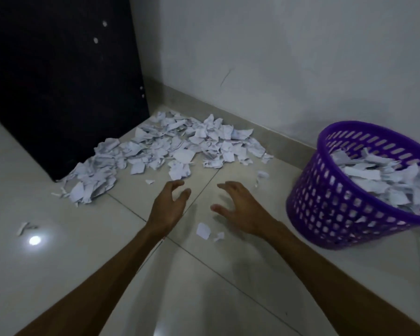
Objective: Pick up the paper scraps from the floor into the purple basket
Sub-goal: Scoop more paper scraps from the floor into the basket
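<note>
Both arms stretched forward over pale glossy floor tiles (228,299), bare to the lower edge of the view. Left hand (167,209) spread wide, fingers curled a little, thumb apart, gripping nothing. Right hand (240,209) likewise spread and empty, palm down, fingers splayed toward the left hand. Both held short of the main heap of paper scraps (170,146), with bare tile between fingertips and the nearest torn pieces.

Heap piled in the corner, running from the foot of a dark cabinet panel (63,93) on the left along the skirting (264,132) under a white wall (289,57). Left end of the heap pressed against the cabinet's lower edge; far side close against the skirting.

Purple basket (320,202) to the right of the right hand, near the wall, tilted or seen at an angle through the wide lens, cannot tell which. Slotted sides, already loaded with torn paper well up toward the rim.

Strays apart from the heap: a small white scrap (203,230) and a smaller one beside it on the tile below and between the wrists, a twisted bit (261,175) between heap and basket, a tiny piece (150,181) just ahead of the left fingers, a crumpled strip (26,227) far left beside a bright lamp reflection (34,240).
</note>
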